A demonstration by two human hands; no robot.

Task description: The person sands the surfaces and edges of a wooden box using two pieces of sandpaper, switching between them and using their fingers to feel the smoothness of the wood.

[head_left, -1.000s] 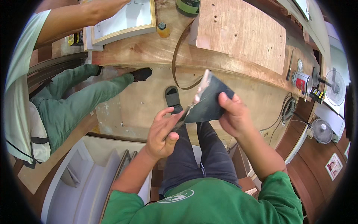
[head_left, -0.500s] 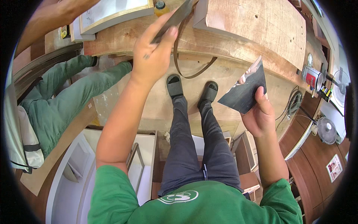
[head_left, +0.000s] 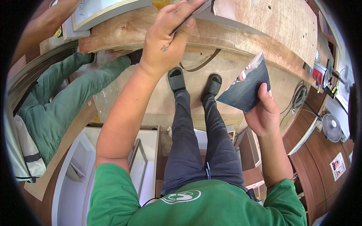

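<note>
My left hand (head_left: pixel 164 49) is closed round a thin dark flat blade (head_left: pixel 195 13), seen nearly edge-on above the near edge of the wooden workbench (head_left: pixel 124 32). It is beside the corner of a wooden panel with a grey edge (head_left: pixel 271 17). My right hand (head_left: pixel 264 115) grips a dark square putty plate (head_left: pixel 247 92) by its lower corner, thumb on top. Lumpy pale putty (head_left: pixel 247 71) lies along the plate's upper left edge. The plate is tilted in the air, apart from the bench.
At left stands another person in green trousers (head_left: pixel 71 90), an arm (head_left: pixel 45 28) by a white wood-edged panel (head_left: pixel 102 11). A red-and-white can (head_left: pixel 319 75) sits at the bench's right. A fan (head_left: pixel 332 128) and coiled cable (head_left: pixel 299 96) are right. White cabinet parts (head_left: pixel 77 180) lie behind.
My left hand has come slightly right and lower, and its blade has turned more edge-on. The right hand with the putty plate has barely moved. The view has shifted a little.
</note>
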